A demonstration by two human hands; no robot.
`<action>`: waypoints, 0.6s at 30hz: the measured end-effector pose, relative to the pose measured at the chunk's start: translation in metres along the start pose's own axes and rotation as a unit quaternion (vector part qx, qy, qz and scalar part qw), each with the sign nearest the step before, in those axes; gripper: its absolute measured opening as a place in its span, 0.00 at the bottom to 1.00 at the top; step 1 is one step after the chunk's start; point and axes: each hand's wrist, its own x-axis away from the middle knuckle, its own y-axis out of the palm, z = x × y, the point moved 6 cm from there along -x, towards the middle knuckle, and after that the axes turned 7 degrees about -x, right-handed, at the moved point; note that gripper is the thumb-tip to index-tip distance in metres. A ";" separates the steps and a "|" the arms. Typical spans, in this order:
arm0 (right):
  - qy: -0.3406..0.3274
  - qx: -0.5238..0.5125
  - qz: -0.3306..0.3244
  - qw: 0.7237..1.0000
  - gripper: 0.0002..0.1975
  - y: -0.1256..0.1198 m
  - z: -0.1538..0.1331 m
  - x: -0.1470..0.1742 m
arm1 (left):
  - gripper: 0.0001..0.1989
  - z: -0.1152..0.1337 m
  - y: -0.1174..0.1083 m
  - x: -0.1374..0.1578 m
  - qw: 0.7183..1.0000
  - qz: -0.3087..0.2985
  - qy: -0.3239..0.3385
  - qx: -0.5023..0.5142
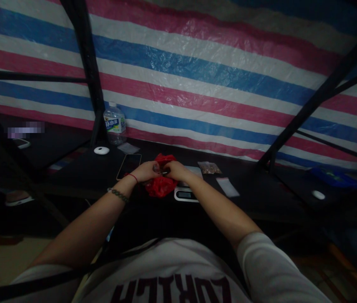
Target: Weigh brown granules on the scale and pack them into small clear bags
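A crumpled red plastic bag (161,187) sits at the front of the black table, bunched up between my two hands. My left hand (146,171) grips it from the left, fingers curled at its opening. From the right, my right hand (175,170) closes on the same bag. Something small, dark and shiny shows between the fingertips; its kind is too small to tell. Just right of the bag is a white digital scale (186,195), partly covered by my right forearm. Beyond that arm lie a small clear bag of brown bits (210,168) and a flat whitish zip bag (228,187).
A phone (129,165) lies left of the bag. Behind it are a clear packet (128,148), a white rounded case (101,150) and a plastic bottle (114,124). Black metal posts (93,90) frame the table before a striped sheet (191,84). A blue item (336,176) lies far right.
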 end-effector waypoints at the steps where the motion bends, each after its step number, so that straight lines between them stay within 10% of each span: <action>1: 0.000 -0.011 0.005 1.000 0.12 0.000 0.002 0.000 | 0.15 -0.001 0.000 0.000 1.000 0.000 -0.001 0.011; 18: 0.031 -0.195 0.060 0.978 0.15 0.008 0.016 -0.003 | 0.18 0.001 -0.009 -0.007 0.964 0.044 0.093 0.246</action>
